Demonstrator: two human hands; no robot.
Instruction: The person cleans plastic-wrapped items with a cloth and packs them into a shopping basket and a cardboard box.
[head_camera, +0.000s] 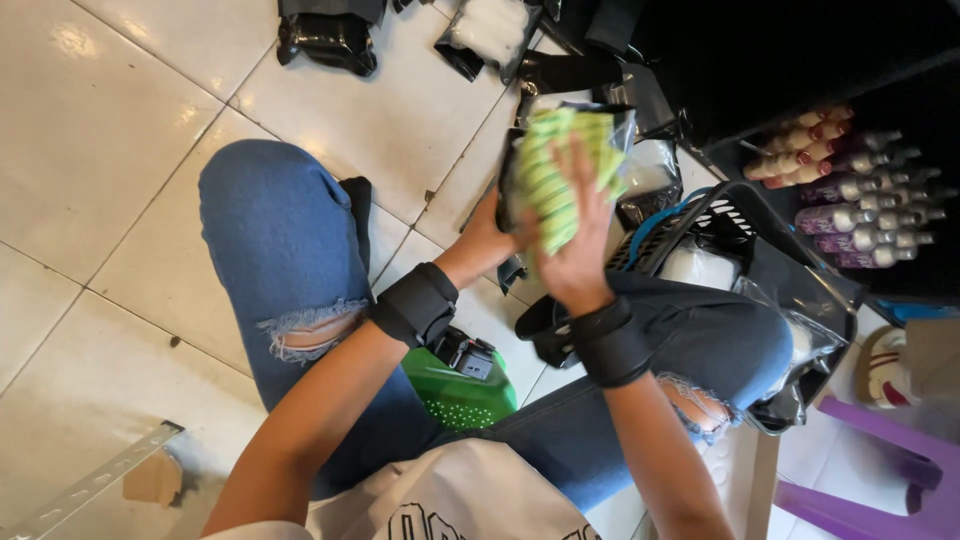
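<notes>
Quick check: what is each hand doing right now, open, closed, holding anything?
Left hand: closed on the green packet bundle from behind.
Right hand: open, palm pressed flat against the bundle's front.

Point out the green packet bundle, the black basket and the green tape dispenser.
green packet bundle (552, 185), head view, on the green packets left of the right hand.
black basket (728, 210), head view, on its slotted rim.
green tape dispenser (458, 392), head view, on its green body.
</notes>
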